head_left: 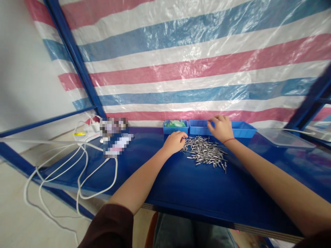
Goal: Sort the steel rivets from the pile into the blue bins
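Note:
A loose pile of thin silver blind rivets (205, 150) lies on the blue tabletop in front of me. My left hand (175, 143) is at the pile's left edge, its fingers curled and closed; what the fingertips hold, if anything, is hidden. Over a long blue tray (199, 128) behind the pile hovers my right hand (221, 128), fingers bent and drawn together, with a red string at the wrist. Anything in its fingertips is too small to make out. To the left stands a small blue bin (176, 130) holding green and whitish pieces.
White cables (85, 172) loop across the table's left side and hang over its edge, near blurred items (119, 144). A translucent plastic lid (287, 138) lies at the right. Behind the table (186, 193) hangs a striped plastic sheet (181, 69) between blue metal posts (74, 58).

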